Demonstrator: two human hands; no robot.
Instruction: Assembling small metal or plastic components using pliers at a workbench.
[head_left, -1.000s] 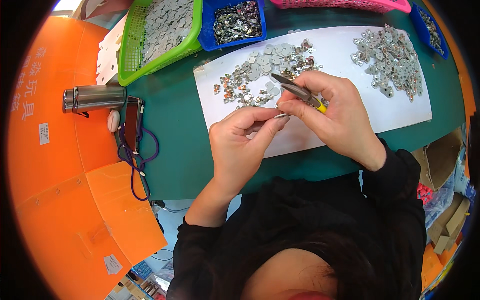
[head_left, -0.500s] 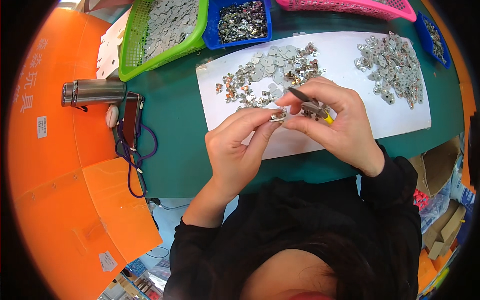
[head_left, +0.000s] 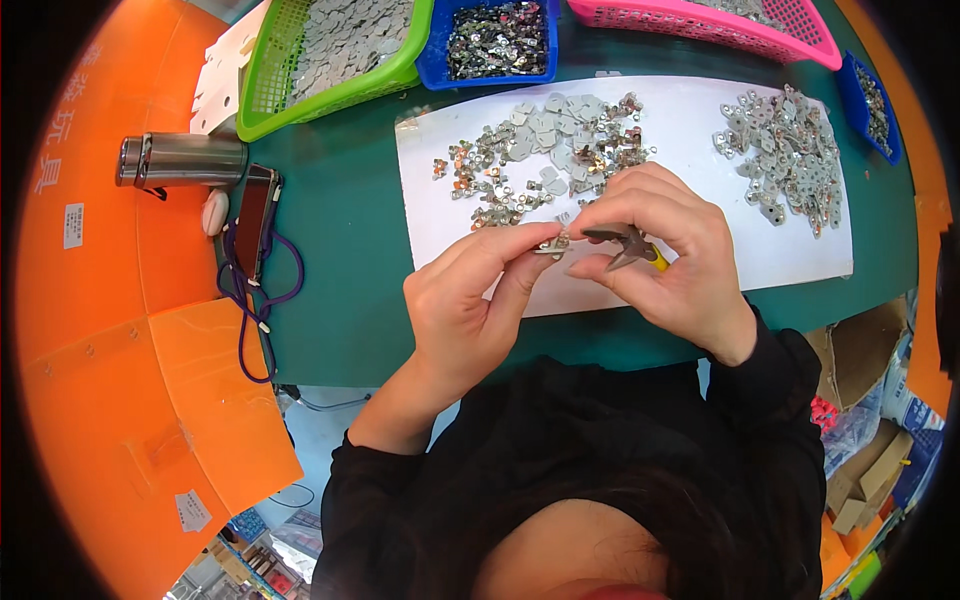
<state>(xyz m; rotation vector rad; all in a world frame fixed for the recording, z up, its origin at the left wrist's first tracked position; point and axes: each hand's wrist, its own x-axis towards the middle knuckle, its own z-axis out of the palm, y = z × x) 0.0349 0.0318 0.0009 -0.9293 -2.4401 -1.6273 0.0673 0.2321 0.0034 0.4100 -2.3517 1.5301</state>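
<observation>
My left hand (head_left: pixel 462 287) pinches a small silvery metal piece (head_left: pixel 550 245) between thumb and forefinger, above the near edge of a white sheet (head_left: pixel 590 292). My right hand (head_left: pixel 685 265) holds a pair of pliers (head_left: pixel 627 245) with dark jaws and a yellow handle. The jaws are spread and point toward the left hand, a little apart from the metal piece. Beyond my hands lies a loose heap of flat grey plates and small shiny clips (head_left: pixel 545 150). Most of the pliers' handle is hidden in my palm.
A heap of metal parts (head_left: pixel 785 150) lies on the sheet's right. Green (head_left: pixel 400 70), blue (head_left: pixel 490 83) and pink (head_left: pixel 700 40) baskets stand at the back, with a small blue tray (head_left: pixel 868 105) far right. A steel flask (head_left: pixel 190 160) and a phone (head_left: pixel 257 225) with purple cord lie left.
The pliers have turned in my right hand, so their spread jaws now face the left hand. My left hand keeps its pinch on the metal piece. The whole view has shifted slightly.
</observation>
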